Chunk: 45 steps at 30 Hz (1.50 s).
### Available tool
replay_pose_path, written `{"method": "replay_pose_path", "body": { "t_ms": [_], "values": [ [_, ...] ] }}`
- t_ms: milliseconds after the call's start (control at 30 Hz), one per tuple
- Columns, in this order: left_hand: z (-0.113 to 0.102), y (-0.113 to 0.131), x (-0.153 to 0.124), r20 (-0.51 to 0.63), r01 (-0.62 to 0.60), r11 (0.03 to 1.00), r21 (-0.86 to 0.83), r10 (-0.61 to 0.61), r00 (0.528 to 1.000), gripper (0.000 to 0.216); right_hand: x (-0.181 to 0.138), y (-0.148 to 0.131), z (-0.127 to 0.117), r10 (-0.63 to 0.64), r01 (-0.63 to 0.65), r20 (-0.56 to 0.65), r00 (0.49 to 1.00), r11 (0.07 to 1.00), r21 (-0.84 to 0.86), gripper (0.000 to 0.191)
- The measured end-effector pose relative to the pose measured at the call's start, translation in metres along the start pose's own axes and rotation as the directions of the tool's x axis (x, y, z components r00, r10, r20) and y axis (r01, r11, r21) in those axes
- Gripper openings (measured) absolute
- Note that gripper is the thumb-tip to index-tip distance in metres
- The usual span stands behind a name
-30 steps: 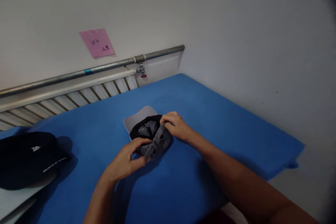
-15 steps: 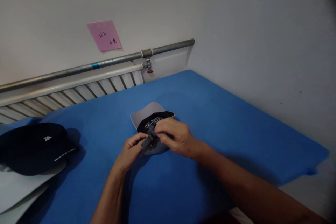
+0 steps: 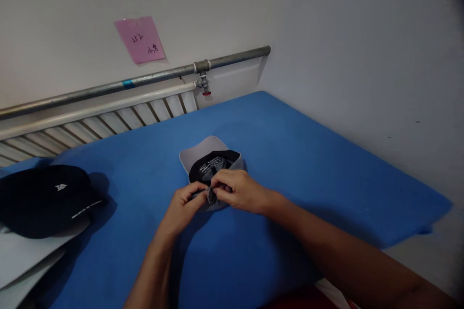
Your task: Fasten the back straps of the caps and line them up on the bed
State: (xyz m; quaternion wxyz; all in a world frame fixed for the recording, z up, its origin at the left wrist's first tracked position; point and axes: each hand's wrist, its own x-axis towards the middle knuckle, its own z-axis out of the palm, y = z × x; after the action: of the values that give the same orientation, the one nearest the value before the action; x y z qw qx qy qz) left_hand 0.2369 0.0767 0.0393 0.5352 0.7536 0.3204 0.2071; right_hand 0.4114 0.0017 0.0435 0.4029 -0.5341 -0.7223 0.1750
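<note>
Cap, grey, lies inside-up on the blue surface, brim toward eleven o'clock; left hand at its seven and right hand at its four pinch the rear strap, fingertips nearly meeting

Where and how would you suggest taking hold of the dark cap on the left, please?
I'd probably take the dark cap by its brim, from the right: that end seems to jut past the white piece beneath, while the crown reaches the picture's left edge.
</note>
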Motion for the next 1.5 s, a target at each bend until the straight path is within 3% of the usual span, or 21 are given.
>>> {"method": "replay_pose_path", "body": {
  "t_ms": [233,400,633,900,1133,1233,1367,1500],
  "values": [
    [0.003,-0.001,-0.002,0.074,0.005,0.998,0.07,-0.01,0.997,0.018,0.001,0.005,-0.001,0.001,0.0,0.152,0.988,1.0,-0.006,0.007],
    [-0.002,-0.005,-0.002,0.097,0.031,0.999,0.042,-0.035,0.995,0.018,0.001,0.003,-0.004,0.046,-0.047,0.197,0.979,0.999,0.0,0.008],
    [-0.008,-0.012,0.001,0.093,0.12,0.991,-0.055,-0.115,0.989,0.016,0.002,0.005,-0.007,0.165,-0.182,0.167,0.972,0.979,0.089,0.006],
    [-0.006,-0.007,0.001,0.085,0.124,0.991,-0.058,-0.118,0.989,0.018,0.002,0.003,0.002,0.109,-0.119,0.122,0.986,0.989,0.082,0.008],
    [-0.009,-0.012,0.001,0.059,0.153,0.982,-0.107,-0.147,0.987,0.02,0.004,0.005,-0.004,0.307,-0.331,0.137,0.942,0.917,0.222,0.007],
    [-0.008,-0.011,0.001,0.069,0.147,0.983,-0.114,-0.14,0.988,0.02,0.003,0.003,0.0,0.247,-0.273,0.139,0.959,0.938,0.215,0.011],
    [-0.01,-0.011,0.0,0.08,0.152,0.98,-0.13,-0.143,0.987,0.02,0.004,0.005,0.002,0.139,-0.143,0.033,0.99,0.968,0.206,0.01],
    [-0.015,-0.016,-0.001,0.042,0.221,0.952,-0.21,-0.217,0.975,0.022,0.006,0.009,-0.005,0.304,-0.273,-0.013,0.953,0.873,0.403,0.005]
  ]
}}
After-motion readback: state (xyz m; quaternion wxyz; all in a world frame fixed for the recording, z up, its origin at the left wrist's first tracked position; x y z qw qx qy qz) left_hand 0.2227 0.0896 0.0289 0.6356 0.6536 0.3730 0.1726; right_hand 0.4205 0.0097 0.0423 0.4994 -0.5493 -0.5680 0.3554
